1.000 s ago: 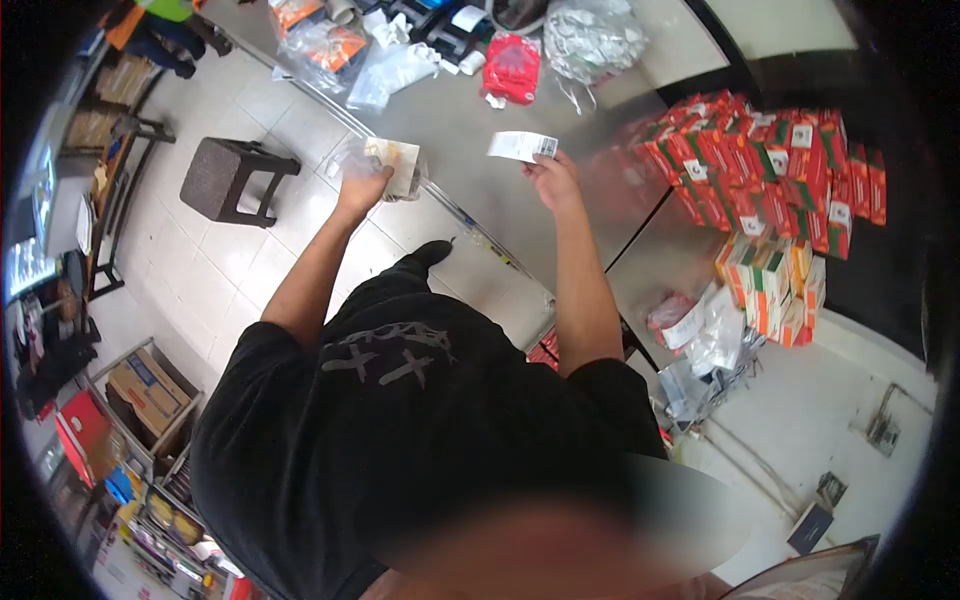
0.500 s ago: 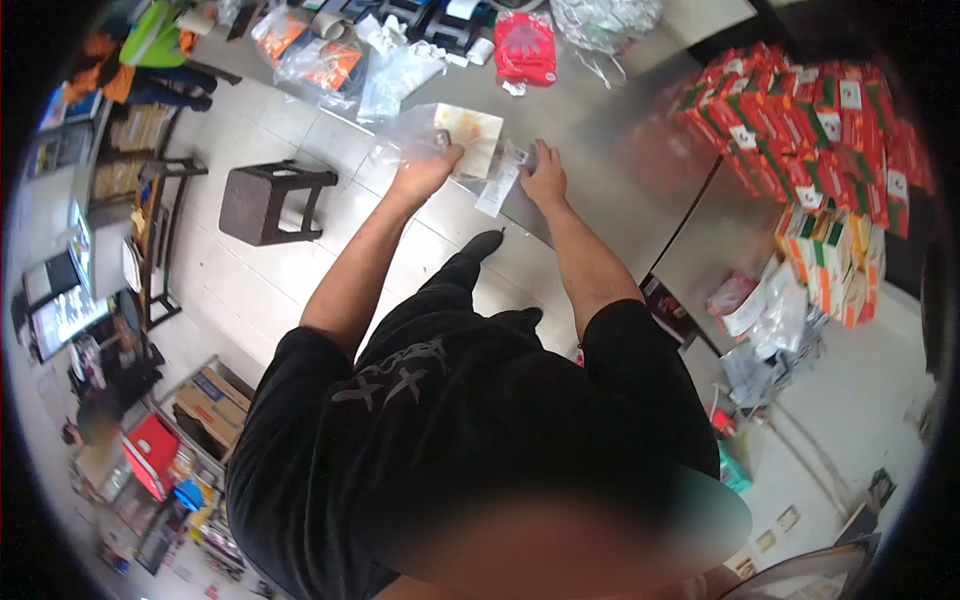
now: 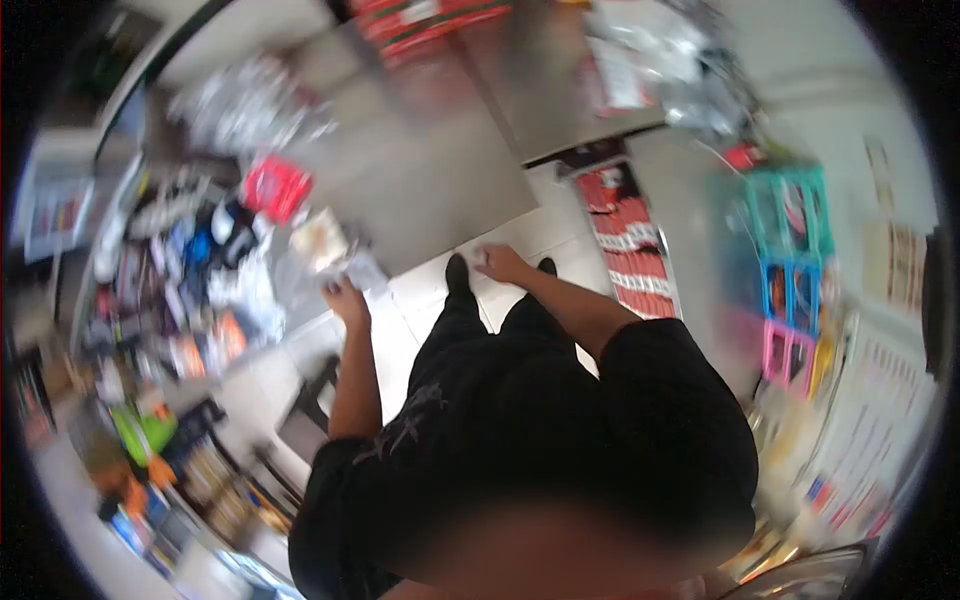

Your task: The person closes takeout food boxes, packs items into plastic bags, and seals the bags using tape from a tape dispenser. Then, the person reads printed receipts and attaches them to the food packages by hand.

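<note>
My left hand (image 3: 345,300) is closed on the edge of a clear plastic bag (image 3: 365,270) at the table's edge. A cream-coloured square packet (image 3: 318,241) with a yellowish patch shows at that bag, just beyond my fingers; whether it lies inside is unclear. My right hand (image 3: 503,263) hangs over the floor, beside the table's corner and apart from the bag. Motion smears its fingers, and I cannot make out whether anything is in them. A red packet (image 3: 277,188) lies farther back on the metal table (image 3: 420,170).
Crumpled clear plastic (image 3: 250,105) and a cluttered heap lie on the left. Red boxes (image 3: 430,25) stand at the far edge. To the right are a drawer of red packs (image 3: 630,240) and stacked coloured baskets (image 3: 790,215). A dark stool (image 3: 310,410) stands by my left arm.
The view has swung to the right. My right hand has drawn away from the white printed slip and the bag. My left hand stays with the bag and cream packet.
</note>
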`<state>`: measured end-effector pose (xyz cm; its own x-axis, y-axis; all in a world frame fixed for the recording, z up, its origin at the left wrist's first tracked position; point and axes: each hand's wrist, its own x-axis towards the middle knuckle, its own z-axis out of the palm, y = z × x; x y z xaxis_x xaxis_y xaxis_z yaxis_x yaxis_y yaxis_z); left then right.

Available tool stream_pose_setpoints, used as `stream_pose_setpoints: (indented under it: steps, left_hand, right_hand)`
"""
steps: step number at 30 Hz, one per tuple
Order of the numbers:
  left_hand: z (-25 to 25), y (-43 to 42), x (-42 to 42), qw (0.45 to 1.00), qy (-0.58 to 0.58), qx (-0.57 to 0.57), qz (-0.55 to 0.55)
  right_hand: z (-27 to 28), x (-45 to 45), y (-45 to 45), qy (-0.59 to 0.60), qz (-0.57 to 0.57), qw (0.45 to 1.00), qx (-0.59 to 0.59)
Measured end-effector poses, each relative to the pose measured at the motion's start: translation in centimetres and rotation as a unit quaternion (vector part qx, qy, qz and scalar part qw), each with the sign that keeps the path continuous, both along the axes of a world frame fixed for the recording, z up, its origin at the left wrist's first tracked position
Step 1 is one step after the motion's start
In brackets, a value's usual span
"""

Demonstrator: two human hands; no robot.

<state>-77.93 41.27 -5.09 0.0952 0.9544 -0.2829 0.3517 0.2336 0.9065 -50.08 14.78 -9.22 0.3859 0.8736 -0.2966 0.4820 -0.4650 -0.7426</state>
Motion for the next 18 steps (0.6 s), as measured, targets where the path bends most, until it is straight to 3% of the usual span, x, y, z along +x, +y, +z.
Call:
stream_pose_setpoints:
  steps: [1, 2, 3, 4, 5, 7, 8, 9, 11, 12, 13, 14, 16, 18]
  left_hand:
    - [-4.5, -2.1, -1.0, 0.993, 0.089, 0.052, -0.052]
    - [-6.2, -4.7, -0.8, 0.957, 0.216, 0.005, -0.193]
    - [-16.7, -6.1, -2.5, 0.869, 0.297, -0.170, -0.356]
    - [-12.8, -9.2, 0.7, 0.762, 0.324, -0.174, -0.533]
    - [-9.6, -11.9, 4.6, 0.673, 0.321, -0.173, -0.643]
    - [-5.4, -16.3, 12.4, 0.603, 0.280, -0.197, -0.721]
    - [-4.9, -17.5, 16.5, 0.609, 0.253, -0.222, -0.718]
    - [-4.6, -18.7, 20.4, 0.614, 0.226, -0.249, -0.714]
    - [-3.0, -21.2, 28.7, 0.647, 0.168, -0.274, -0.691]
    - [-2.0, -22.1, 33.3, 0.660, 0.157, -0.243, -0.694]
    - [-4.2, -22.3, 37.5, 0.658, 0.167, -0.147, -0.720]
    - [-3.5, -23.5, 41.5, 0.680, 0.183, -0.080, -0.706]
    - [-0.4, -26.3, 48.6, 0.699, 0.188, 0.081, -0.685]
    - [1.2, -30.1, 55.1, 0.721, 0.130, 0.044, -0.680]
  right_hand:
    - [-1.3, 1.3, -6.8, -0.058, 0.007, 0.996, 0.063]
    - [-4.4, 1.7, -14.3, -0.042, -0.076, 0.994, -0.061]
    - [-8.2, 2.7, -22.7, 0.042, -0.135, 0.984, -0.113]
    - [-6.6, 0.9, -31.3, 0.006, -0.353, 0.923, -0.151]
    - [-8.6, -1.4, -40.5, -0.064, -0.484, 0.864, -0.123]
    - [-0.1, -5.2, -50.1, -0.055, -0.633, 0.716, -0.289]
    - [-1.8, -7.9, -56.4, -0.001, -0.645, 0.633, -0.428]
    - [-1.0, -11.3, -60.2, 0.051, -0.722, 0.565, -0.395]
    - [0.2, -18.8, -64.1, 0.182, -0.891, 0.385, -0.155]
    - [0.1, -21.5, -64.5, 0.236, -0.926, 0.291, -0.043]
    - [-0.1, -24.2, -64.1, 0.283, -0.931, 0.228, 0.025]
    - [-0.8, -26.3, -64.0, 0.342, -0.917, 0.197, 0.061]
    - [-2.4, -29.6, -60.9, 0.347, -0.901, 0.224, 0.129]
    - [-2.9, -29.5, -57.1, 0.391, -0.881, 0.234, 0.124]
